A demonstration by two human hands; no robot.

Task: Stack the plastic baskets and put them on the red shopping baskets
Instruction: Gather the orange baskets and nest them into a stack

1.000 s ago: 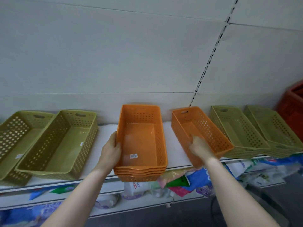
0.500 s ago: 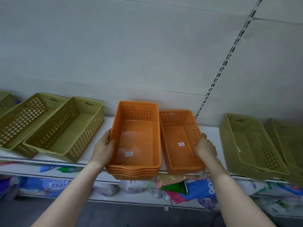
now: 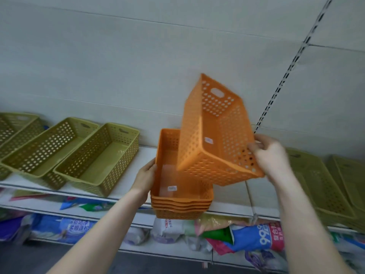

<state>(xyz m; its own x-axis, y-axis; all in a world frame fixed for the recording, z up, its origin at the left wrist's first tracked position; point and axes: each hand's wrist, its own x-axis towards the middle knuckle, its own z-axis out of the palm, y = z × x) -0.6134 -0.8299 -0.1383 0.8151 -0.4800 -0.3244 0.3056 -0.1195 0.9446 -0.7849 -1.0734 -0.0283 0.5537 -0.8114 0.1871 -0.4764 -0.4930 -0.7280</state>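
Observation:
A stack of several nested orange perforated baskets (image 3: 178,202) sits at the front edge of the white shelf (image 3: 227,206). My left hand (image 3: 145,177) grips the stack's left wall. My right hand (image 3: 271,155) holds a single orange basket (image 3: 215,139) by its near right corner, lifted off the shelf and tilted steeply, far end up. Its near end hangs over the right part of the stack and overlaps it. The red shopping baskets are out of view.
Olive-green perforated baskets stand on the shelf to the left (image 3: 94,161) and to the right (image 3: 324,186). A grey wall panel with a slotted upright (image 3: 286,76) rises behind. Colourful bagged goods (image 3: 254,238) lie on the lower shelf.
My right hand has lifted the single orange basket off the shelf and tipped it up over the stack. My left hand stays on the stack.

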